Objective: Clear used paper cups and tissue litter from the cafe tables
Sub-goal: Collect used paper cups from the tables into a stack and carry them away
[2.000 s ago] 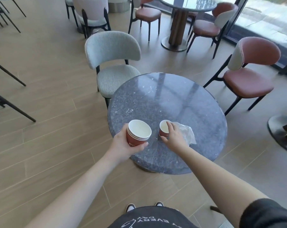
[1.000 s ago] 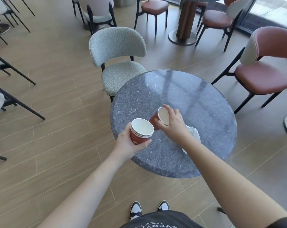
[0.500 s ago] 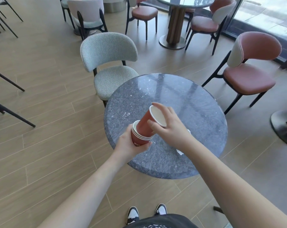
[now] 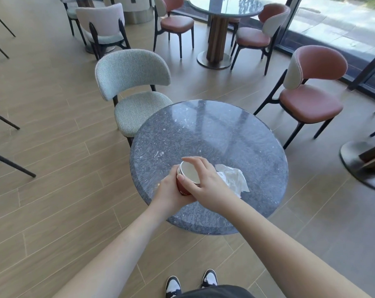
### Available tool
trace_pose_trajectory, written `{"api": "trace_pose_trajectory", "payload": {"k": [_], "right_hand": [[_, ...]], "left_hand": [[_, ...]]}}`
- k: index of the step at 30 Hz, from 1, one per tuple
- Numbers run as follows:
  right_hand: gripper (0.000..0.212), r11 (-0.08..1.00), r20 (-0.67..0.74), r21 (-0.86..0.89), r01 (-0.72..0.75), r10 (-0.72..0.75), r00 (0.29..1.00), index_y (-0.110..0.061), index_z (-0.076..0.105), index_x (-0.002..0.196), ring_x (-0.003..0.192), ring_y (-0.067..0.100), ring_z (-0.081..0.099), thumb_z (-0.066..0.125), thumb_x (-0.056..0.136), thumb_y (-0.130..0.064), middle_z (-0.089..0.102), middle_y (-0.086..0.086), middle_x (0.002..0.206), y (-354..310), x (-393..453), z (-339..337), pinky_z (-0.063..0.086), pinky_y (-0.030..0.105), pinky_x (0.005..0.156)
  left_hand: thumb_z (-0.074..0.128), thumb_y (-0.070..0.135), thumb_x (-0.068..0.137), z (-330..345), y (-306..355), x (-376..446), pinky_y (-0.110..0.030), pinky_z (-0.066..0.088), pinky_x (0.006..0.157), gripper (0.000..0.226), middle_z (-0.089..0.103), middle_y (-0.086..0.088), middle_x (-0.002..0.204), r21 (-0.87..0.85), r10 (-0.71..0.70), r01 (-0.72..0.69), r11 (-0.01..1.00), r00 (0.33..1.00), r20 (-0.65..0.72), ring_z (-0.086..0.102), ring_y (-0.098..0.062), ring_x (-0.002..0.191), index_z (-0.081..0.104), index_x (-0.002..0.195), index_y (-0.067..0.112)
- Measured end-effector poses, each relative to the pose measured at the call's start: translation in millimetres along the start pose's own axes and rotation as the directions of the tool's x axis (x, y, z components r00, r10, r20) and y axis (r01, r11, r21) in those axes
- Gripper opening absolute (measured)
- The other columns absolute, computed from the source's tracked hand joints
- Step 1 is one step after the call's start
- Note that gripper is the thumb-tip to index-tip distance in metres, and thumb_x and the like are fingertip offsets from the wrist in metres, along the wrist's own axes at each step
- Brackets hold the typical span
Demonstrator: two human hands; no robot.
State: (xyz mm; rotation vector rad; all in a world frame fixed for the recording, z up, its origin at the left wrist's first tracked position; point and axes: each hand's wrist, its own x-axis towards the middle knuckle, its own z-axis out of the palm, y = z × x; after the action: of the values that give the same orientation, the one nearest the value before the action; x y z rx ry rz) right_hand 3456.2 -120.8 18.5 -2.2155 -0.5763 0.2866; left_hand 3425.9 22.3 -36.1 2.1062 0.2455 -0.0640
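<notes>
A stack of red paper cups point(image 4: 188, 173) with white insides is held above the near left part of the round grey marble table point(image 4: 210, 134). My left hand point(image 4: 171, 193) grips the stack from below and the side. My right hand point(image 4: 206, 184) holds the rim of the top cup, thumb on the near side and fingers over the far side. A crumpled white tissue point(image 4: 232, 178) lies on the table just right of my right hand.
A grey-green chair point(image 4: 135, 91) stands at the table's far left and a rust-red chair point(image 4: 311, 89) at its far right. Another round table point(image 4: 225, 5) with chairs stands further back near the glass wall. A table base point(image 4: 363, 164) sits at the right edge.
My right hand lifted the single cup off the table, tilted it and pushed it down into the stack in my left hand. The tissue came back into view beside my right hand.
</notes>
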Motion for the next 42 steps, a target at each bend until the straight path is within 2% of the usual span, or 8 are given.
{"api": "trace_pose_trajectory", "payload": {"k": [7,11,15,19,27,30,37,42], "right_hand": [[0.051,0.998,-0.021,0.035,-0.05,0.051,0.998,-0.032,0.043,0.146,0.145,0.005,0.027,0.057,0.099,-0.046,0.038,-0.016,0.148,5.5,-11.4,-4.3,0.021,0.022,0.116],[0.041,0.95,-0.144,0.286,-0.126,0.172,0.975,-0.032,0.05,0.141,0.134,0.002,0.043,0.057,0.101,-0.039,0.049,-0.02,0.141,12.2,-26.0,-14.1,0.033,0.023,0.114],[0.045,0.882,-0.257,0.441,-0.165,0.3,0.919,-0.03,0.043,0.145,0.13,0.008,0.051,0.056,0.102,-0.032,0.052,-0.013,0.14,20.4,-47.2,-22.8,0.039,0.028,0.112],[0.05,0.859,-0.363,0.484,-0.166,0.37,0.855,-0.032,0.035,0.149,0.13,0.002,0.047,0.053,0.102,-0.033,0.049,-0.006,0.145,35.6,-69.1,-33.6,0.037,0.025,0.112],[0.06,0.788,-0.523,0.597,-0.149,0.524,0.673,-0.03,0.042,0.145,0.136,0.004,0.047,0.023,0.096,-0.058,0.053,-0.005,0.144,80.4,-130.5,-72.0,0.034,0.031,0.117],[0.055,0.779,-0.569,0.614,-0.126,0.548,0.614,-0.033,0.043,0.143,0.127,-0.009,0.049,0.021,0.097,-0.056,0.056,-0.012,0.137,102.6,-160.9,-93.7,0.038,0.017,0.108],[0.068,0.747,-0.632,0.656,-0.108,0.622,0.462,-0.024,0.044,0.148,0.134,0.0,0.047,0.012,0.099,-0.059,0.054,-0.004,0.143,159.1,-209.9,-141.9,0.034,0.04,0.118],[0.071,0.745,-0.665,0.662,-0.086,0.636,0.391,-0.026,0.042,0.149,0.135,-0.001,0.046,0.013,0.096,-0.063,0.053,-0.006,0.144,203.0,-243.4,-189.6,0.035,0.038,0.118]], "left_hand": [[0.073,0.056,0.049,6.1,7.9,1.8,-0.017,0.043,0.062,0.081,0.065,0.019,0.089,-0.004,0.017,-0.017,1.0,0.996,0.082,0.062,0.002,0.084,0.044,0.124,0.041],[0.083,0.053,0.054,14.5,13.8,2.6,-0.011,0.044,0.066,0.073,0.068,0.021,0.094,-0.027,0.072,-0.07,0.997,0.992,0.102,0.064,0.004,0.087,0.048,0.118,0.046],[0.094,0.028,0.068,29.0,19.8,7.0,-0.003,0.043,0.07,0.067,0.068,0.022,0.099,-0.075,0.141,-0.132,0.988,0.981,0.131,0.062,0.018,0.088,0.052,0.118,0.045],[0.094,0.036,0.064,48.7,29.8,8.8,-0.001,0.042,0.072,0.063,0.069,0.023,0.101,-0.106,0.198,-0.181,0.978,0.964,0.179,0.06,0.021,0.09,0.053,0.111,0.047],[0.096,0.02,0.069,117.9,72.6,12.7,0.004,0.037,0.075,0.067,0.059,0.028,0.104,-0.16,0.362,-0.326,0.932,0.859,0.361,0.053,0.028,0.095,0.054,0.121,0.029],[0.095,0.031,0.064,150.9,95.4,12.8,0.0,0.041,0.078,0.067,0.069,0.024,0.098,-0.224,0.382,-0.314,0.922,0.825,0.416,0.059,0.02,0.095,0.054,0.117,0.035],[0.088,0.055,0.057,236.7,149.6,15.2,-0.037,0.062,0.078,0.064,0.071,0.023,0.101,-0.279,0.384,-0.271,0.921,0.749,0.541,0.067,0.001,0.092,0.057,0.113,0.05],[0.091,0.051,0.056,301.9,200.7,15.8,-0.024,0.055,0.059,0.058,0.071,0.02,0.096,-0.336,0.415,-0.257,0.906,0.697,0.585,0.066,0.001,0.082,0.06,0.105,0.055]]}}
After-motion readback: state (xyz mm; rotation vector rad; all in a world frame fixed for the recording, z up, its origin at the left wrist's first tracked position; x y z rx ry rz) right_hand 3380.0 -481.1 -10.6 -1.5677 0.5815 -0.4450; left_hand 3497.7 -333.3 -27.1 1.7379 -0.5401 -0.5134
